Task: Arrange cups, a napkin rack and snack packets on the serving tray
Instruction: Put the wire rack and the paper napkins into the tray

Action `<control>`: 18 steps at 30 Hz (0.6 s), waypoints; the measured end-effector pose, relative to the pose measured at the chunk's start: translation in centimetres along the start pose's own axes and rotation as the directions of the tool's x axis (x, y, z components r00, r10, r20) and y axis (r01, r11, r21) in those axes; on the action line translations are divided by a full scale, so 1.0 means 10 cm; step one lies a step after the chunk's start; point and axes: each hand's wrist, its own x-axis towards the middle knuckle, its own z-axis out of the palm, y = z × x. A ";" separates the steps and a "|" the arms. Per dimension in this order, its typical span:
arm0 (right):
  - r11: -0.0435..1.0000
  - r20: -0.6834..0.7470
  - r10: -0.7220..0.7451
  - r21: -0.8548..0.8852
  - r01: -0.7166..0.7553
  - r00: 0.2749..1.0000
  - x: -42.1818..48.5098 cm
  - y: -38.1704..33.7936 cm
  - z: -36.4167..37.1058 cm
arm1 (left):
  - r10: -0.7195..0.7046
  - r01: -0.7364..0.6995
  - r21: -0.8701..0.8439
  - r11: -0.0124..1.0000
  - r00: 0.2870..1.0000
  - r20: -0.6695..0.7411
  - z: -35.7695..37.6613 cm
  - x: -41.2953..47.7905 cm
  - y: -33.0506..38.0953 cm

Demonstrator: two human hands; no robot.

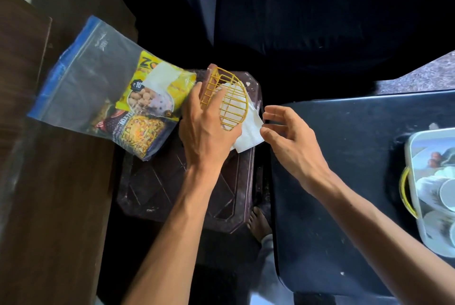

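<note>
A dark brown serving tray [172,196] lies in the middle below me. My left hand [206,130] grips a yellow wire napkin rack [229,93] over the tray's far end. White napkins [248,132] stick out of the rack to the right. My right hand [288,137] hovers just right of the napkins with fingers spread, its fingertips at the paper's edge, holding nothing. A clear zip bag [98,83] with snack packets [147,97] inside rests partly on the tray's far left corner. White cups [443,196] sit in a box at the right edge.
A clear plastic box [418,174] with a yellow handle stands on a black table [344,181] to the right. A dark wooden surface [49,194] runs along the left. A bare foot [258,223] shows on the floor beside the tray.
</note>
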 end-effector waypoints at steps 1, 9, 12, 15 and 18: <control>1.000 -0.012 -0.010 0.007 0.010 1.000 -0.01 -0.01 -0.01 | -0.025 0.024 -0.036 0.999 1.000 -0.018 -0.05 -0.01 0.01; 0.976 0.031 -0.024 0.219 0.017 0.999 -0.28 -0.19 -0.24 | -0.224 0.163 -0.563 0.810 0.974 -0.041 -0.45 -0.54 0.28; 0.969 0.095 -0.074 0.241 0.049 0.993 -0.52 -0.17 -0.45 | -0.253 0.252 -0.760 0.599 0.960 0.119 -0.43 -0.88 0.55; 0.976 0.061 -0.081 0.208 0.067 0.995 -0.77 -0.03 -0.72 | -0.227 0.314 -0.829 0.463 0.946 0.231 -0.32 -1.20 0.89; 0.980 -0.015 -0.029 0.195 0.031 0.999 -1.00 0.17 -1.09 | -0.187 0.362 -0.793 0.489 0.932 0.310 -0.18 -1.48 1.27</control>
